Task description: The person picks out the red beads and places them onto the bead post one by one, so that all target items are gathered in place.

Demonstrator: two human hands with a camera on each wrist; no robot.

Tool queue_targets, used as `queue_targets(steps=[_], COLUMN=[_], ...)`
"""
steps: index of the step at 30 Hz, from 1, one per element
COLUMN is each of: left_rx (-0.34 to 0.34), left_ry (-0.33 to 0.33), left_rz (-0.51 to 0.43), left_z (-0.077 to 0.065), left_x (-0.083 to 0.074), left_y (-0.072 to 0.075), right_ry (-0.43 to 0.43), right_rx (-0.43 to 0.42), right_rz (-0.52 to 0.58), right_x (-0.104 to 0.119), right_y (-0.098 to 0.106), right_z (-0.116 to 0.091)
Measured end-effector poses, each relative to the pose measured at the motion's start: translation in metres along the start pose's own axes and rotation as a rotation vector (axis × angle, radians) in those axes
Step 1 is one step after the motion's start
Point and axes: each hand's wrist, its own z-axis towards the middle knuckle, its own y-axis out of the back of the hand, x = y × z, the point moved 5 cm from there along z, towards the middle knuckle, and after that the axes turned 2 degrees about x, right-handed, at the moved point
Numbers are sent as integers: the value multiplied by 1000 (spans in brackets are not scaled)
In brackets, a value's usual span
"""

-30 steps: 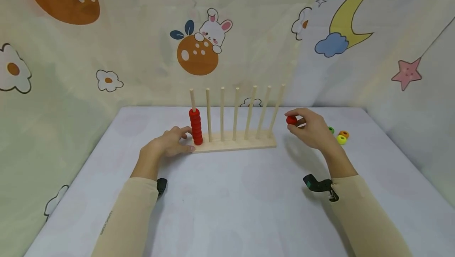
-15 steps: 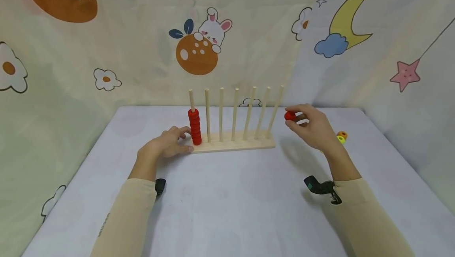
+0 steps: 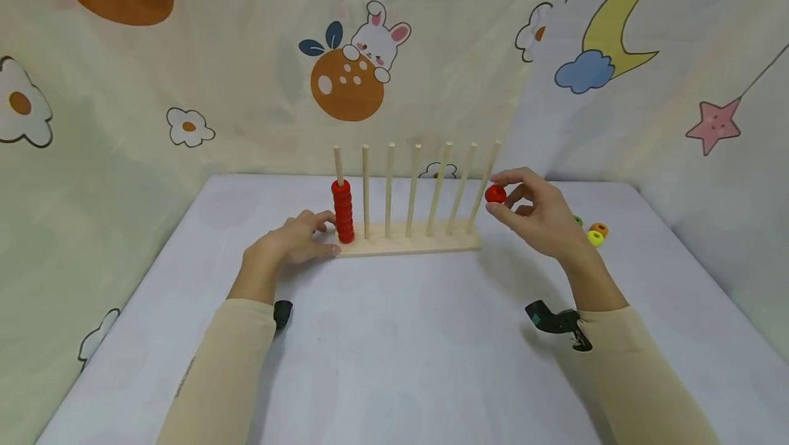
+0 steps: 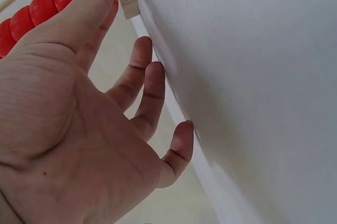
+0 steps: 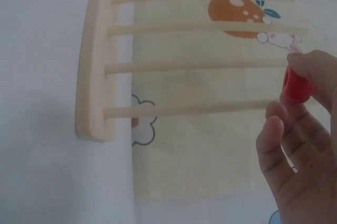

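Observation:
A wooden peg rack (image 3: 409,246) stands on the table, with several upright pegs along its flat base. Its leftmost peg carries a stack of red beads (image 3: 343,212); the other pegs are bare. My left hand (image 3: 290,239) holds the left end of the base, thumb at the front corner and index finger behind; the other fingers stay apart from it, as the left wrist view shows. With thumb and fingertips my right hand (image 3: 537,215) pinches one red bead (image 3: 496,194) in the air, close to the rightmost peg. That bead's hole (image 5: 287,79) shows in the right wrist view.
Beside the right wrist lie loose beads: a yellow one (image 3: 594,238), an orange one (image 3: 599,229) and a partly hidden green one (image 3: 577,220). A patterned cloth (image 3: 259,75) hangs behind the white table (image 3: 401,349).
My right hand has lifted a little and moved left with the red bead, bringing it closer to the rightmost peg. The left hand keeps its place at the rack. The head view has shifted slightly.

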Motion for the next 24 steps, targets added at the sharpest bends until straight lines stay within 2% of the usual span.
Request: queue_targets(steps=[9,12,18,24], left_rx=[7,1,-7,5], left_ry=[-17,-21,-24,-19], left_rz=[2,-2,-7,-8], left_z=[3,3,4,4], left_x=[1,1,-2,0], left_y=[-2,-2,-2,-1], right_ry=[196,232,264,293], right_rx=[38,43,66,88], right_rz=[24,45,109,179], right_x=[66,68,56,66], right_y=[-25,-33,-47,-63], right_z=[17,26,37,47])
